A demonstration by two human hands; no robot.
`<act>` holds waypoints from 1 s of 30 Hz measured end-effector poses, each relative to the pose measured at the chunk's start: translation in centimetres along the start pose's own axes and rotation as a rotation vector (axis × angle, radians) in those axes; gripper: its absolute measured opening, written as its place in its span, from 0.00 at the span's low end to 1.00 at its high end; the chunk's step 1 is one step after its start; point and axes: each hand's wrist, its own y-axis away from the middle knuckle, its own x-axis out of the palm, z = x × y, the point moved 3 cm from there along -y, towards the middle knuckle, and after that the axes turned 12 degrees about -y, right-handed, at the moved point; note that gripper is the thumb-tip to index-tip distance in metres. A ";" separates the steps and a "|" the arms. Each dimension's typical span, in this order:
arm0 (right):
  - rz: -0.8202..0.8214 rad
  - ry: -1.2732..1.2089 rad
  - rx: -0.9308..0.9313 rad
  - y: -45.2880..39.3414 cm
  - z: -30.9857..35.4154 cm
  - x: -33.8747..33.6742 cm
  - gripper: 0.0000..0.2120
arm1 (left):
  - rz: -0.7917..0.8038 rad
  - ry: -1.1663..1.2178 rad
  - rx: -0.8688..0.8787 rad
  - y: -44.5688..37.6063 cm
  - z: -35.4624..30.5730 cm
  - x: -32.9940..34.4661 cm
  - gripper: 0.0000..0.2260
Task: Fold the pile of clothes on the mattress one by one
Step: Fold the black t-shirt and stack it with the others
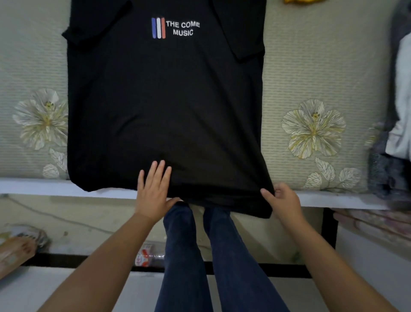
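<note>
Black tee (164,100) is spread flat on the mattress (311,78); left hand (153,191) presses the hem with straight fingers, right hand (281,200) pinches the corner. Looks like smoothing; the first fold comes next.

I note: black T-shirt (164,107), collar cut off at top edge; beside its right sleeve, yellow item (300,1) mostly cropped; far right of it, clothes pile (395,124) blurred, cropped.

Two bare forearms, no sleeves showing up to the frame edge; no watch, ring or band on the left hand (153,191) or right hand (283,201); legs in dark blue jeans (189,256), fitted, plain denim, faint creases.
</note>
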 end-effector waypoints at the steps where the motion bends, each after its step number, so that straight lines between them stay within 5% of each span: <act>1: -0.025 -0.044 0.027 -0.3 0.6 -0.8 0.06 | -0.012 0.021 -0.032 -0.1 -0.2 0.1 0.40; 4: -0.039 -0.280 0.079 -1.9 3.6 -1.5 0.09 | -0.005 0.108 -0.125 -0.4 -0.4 0.3 0.41; 8: 0.088 -0.659 0.136 -3.4 8.6 -0.9 0.11 | -0.191 0.077 -0.100 -0.6 -0.2 -0.2 0.35; 13: 0.067 -0.681 0.187 -4.4 11.4 0.1 0.13 | -0.401 0.089 -0.100 0.3 2.0 -0.2 0.23; 18: -0.019 -0.629 0.149 -3.9 11.3 1.1 0.12 | -0.481 0.199 -0.371 1.3 6.9 -1.2 0.13; 21: -0.023 -0.306 -0.064 -1.9 10.6 0.5 0.07 | -0.466 0.242 -0.517 2.4 9.7 -0.9 0.15; 24: 0.019 0.443 -0.279 0.3 9.5 0.4 0.18 | -0.440 0.327 -0.674 3.9 13.4 0.1 0.16; 26: -0.036 0.754 -0.418 1.2 8.2 1.2 0.22 | -0.480 0.298 -0.549 4.4 14.7 0.0 0.15; 30: -0.153 0.997 -0.586 2.7 6.0 2.7 0.07 | -0.541 0.146 -0.077 5.3 15.3 -0.8 0.16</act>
